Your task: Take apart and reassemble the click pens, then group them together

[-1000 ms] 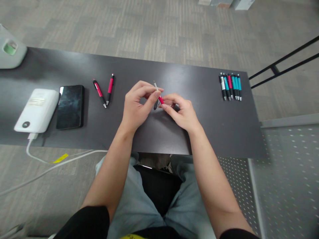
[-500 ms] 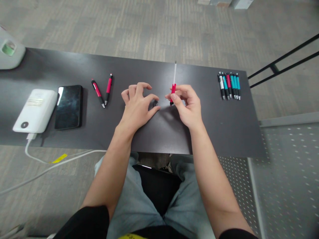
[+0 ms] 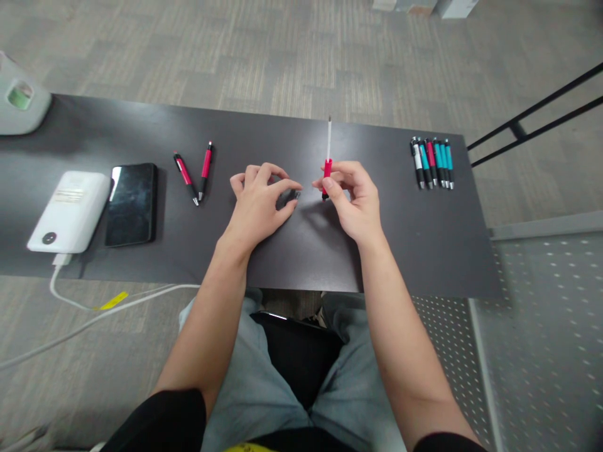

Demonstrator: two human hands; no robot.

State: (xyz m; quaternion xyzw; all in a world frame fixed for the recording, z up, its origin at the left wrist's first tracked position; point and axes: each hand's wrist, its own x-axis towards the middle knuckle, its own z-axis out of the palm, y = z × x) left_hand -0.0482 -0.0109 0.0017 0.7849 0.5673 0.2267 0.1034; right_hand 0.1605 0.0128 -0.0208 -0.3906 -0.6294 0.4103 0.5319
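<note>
Item: red pen barrel (image 3: pixel 326 171) with white refill (image 3: pixel 328 135) standing out of its far end; held upright over the middle of the dark table (image 3: pixel 414 251); pinched low down between thumb and fingertips of the right hand (image 3: pixel 351 198), fingers curled close about it.

Item: small dark pen part (image 3: pixel 293 196), lying on the table just left of the barrel; under the left hand (image 3: pixel 259 207), thumb and forefinger nearly closed on it, grip itself not clear; kind of part too small to tell.

Handling, as judged: barrel best kept steady and upright; small part best pinched squarely by its sides, then lined up with the barrel's axis before any push or twist; light force only, refill being thin.

Nearby: two red pens (image 3: pixel 195 172) to the left; row of pens (image 3: pixel 432 163) at the right; phone (image 3: pixel 130 204); white power bank (image 3: pixel 68 210).
</note>
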